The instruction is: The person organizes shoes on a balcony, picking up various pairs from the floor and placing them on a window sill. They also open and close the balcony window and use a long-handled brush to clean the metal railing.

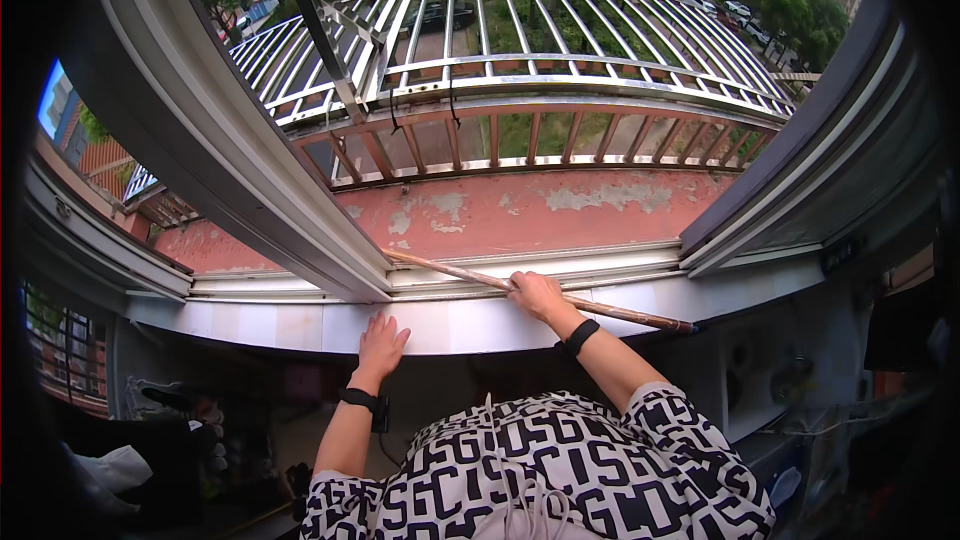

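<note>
My right hand (537, 295) grips a long, worn brown pole (466, 275) near its middle. The pole slants across the window track (630, 265), one end out over the sill by the window frame, the other reaching past the tiled inner sill (457, 322) on the right. Its far left tip passes behind the white frame post (330, 240). Fingers spread, my left hand (381, 345) rests at the edge of the inner sill, just below that post, and holds nothing. Both wrists wear black bands.
Outside lies a red-painted ledge (510, 206) with peeling patches. Beyond it stands a metal railing (551, 139) and a projecting cage of steel bars (525, 30). A dark upright bar (319, 26) rises at the left. Another window frame (795, 150) bounds the opening at right.
</note>
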`<state>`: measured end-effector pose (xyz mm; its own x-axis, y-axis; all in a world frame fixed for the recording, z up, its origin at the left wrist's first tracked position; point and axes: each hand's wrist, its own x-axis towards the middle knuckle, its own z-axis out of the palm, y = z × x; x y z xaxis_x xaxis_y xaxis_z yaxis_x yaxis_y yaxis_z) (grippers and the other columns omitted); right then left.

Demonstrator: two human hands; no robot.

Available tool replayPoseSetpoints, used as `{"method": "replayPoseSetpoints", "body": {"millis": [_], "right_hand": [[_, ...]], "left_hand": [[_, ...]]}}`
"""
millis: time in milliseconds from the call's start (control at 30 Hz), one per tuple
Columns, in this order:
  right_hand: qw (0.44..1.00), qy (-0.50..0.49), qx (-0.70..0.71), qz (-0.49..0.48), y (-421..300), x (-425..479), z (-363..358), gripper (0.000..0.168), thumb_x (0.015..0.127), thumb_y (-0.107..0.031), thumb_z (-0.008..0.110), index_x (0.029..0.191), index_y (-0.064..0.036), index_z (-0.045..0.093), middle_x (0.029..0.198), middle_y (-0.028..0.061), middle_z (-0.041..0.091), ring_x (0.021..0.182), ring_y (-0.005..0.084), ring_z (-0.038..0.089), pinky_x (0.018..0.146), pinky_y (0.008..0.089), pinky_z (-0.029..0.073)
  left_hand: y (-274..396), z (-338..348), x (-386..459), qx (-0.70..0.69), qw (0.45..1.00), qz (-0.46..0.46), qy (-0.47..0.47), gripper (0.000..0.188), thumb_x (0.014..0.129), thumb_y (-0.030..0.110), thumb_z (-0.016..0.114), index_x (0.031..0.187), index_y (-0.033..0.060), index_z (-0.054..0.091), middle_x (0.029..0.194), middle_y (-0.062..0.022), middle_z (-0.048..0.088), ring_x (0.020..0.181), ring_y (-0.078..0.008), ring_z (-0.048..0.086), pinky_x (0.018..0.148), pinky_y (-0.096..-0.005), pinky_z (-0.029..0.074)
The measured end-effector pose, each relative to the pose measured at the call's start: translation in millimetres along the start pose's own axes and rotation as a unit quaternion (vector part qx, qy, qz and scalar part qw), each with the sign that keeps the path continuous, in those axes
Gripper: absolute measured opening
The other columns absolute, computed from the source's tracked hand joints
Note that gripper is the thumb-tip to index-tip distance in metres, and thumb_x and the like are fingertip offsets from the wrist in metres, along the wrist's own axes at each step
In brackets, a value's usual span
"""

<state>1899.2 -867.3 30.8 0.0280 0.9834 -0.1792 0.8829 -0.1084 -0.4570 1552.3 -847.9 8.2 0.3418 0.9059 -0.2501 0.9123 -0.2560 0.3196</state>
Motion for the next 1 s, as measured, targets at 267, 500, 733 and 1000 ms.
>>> {"method": "replayPoseSetpoints", "body": {"millis": [267, 500, 733, 1000], "right_hand": [[0.994, 0.090, -0.029, -0.059, 30, -17, 3, 0.025, 0.074, -0.021, 0.064, 0.098, -0.013, 0.061, 0.086, 0.0139, 0.058, 0.085, 0.0333, 0.057, 0.075, 0.0433, 0.048], [0.999, -0.031, -0.012, -0.038, 37, -18, -63, 0.048, 0.079, -0.030, 0.064, 0.122, -0.013, 0.051, 0.110, 0.0182, 0.055, 0.106, 0.0343, 0.052, 0.089, 0.0427, 0.044], [0.989, -0.035, -0.117, -0.079, 6, 25, -252, 0.046, 0.082, -0.036, 0.062, 0.119, -0.011, 0.052, 0.108, 0.0170, 0.059, 0.102, 0.0337, 0.057, 0.085, 0.0428, 0.046], [0.976, 0.096, -0.163, -0.107, -40, 180, -398, 0.038, 0.078, -0.036, 0.062, 0.104, -0.008, 0.062, 0.101, 0.0140, 0.064, 0.099, 0.0329, 0.059, 0.082, 0.0435, 0.047]], "left_hand": [[119, -34, 59, -0.035, 0.953, 0.238, 0.183, 0.055, 0.083, 0.032, 0.062, 0.130, 0.0084, 0.046, 0.136, -0.0163, 0.041, 0.128, -0.0323, 0.036, 0.107, -0.0440, 0.025], [117, -2, 114, 0.085, 0.967, 0.231, 0.065, 0.062, 0.086, 0.056, 0.045, 0.130, 0.0133, 0.046, 0.135, -0.0098, 0.042, 0.131, -0.0267, 0.032, 0.108, -0.0534, 0.015], [110, -12, 123, 0.102, 0.935, 0.315, 0.122, 0.060, 0.076, 0.052, 0.060, 0.121, 0.0134, 0.052, 0.125, -0.0084, 0.049, 0.119, -0.0263, 0.044, 0.098, -0.0472, 0.029], [101, -8, 133, 0.120, 0.924, 0.335, 0.141, 0.054, 0.075, 0.054, 0.058, 0.114, 0.0172, 0.057, 0.117, -0.0038, 0.051, 0.111, -0.0219, 0.046, 0.094, -0.0475, 0.029]]}}
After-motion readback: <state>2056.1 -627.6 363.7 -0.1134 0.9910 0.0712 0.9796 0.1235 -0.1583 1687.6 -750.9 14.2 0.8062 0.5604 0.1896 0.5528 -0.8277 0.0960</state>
